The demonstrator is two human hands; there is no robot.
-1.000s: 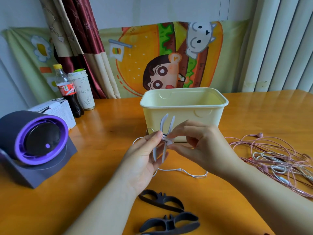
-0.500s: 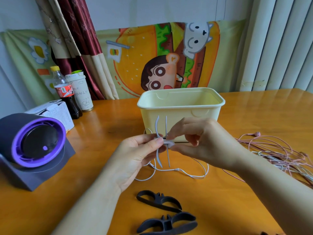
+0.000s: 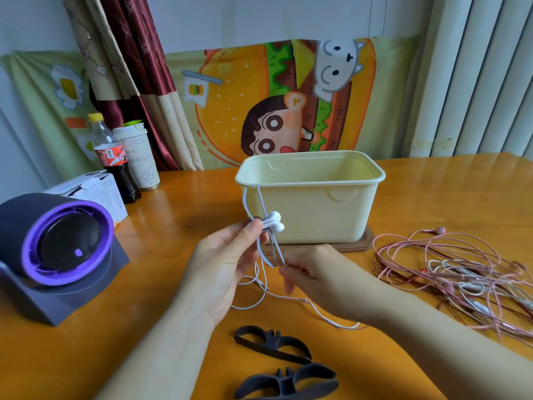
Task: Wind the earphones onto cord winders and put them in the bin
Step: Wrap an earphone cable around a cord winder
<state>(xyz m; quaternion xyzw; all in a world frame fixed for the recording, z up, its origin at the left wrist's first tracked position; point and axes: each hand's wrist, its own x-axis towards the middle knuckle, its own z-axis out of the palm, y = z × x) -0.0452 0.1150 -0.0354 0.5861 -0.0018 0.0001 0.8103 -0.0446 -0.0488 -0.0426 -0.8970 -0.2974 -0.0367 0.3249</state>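
Near side of cream bin (image 3: 311, 215), left hand (image 3: 227, 264) pinching cord winder (image 3: 261, 249) beside white earbuds (image 3: 275, 222), right hand (image 3: 314, 272) pinching white cord (image 3: 288, 298) below.

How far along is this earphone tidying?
Barely begun: nothing shows in the bin. In hand, the left hand grips a pale winder with two white earbuds clipped in, while the right hand pinches the cord, mostly loose on the table. Left to do: the pink tangle, with two black winders waiting.
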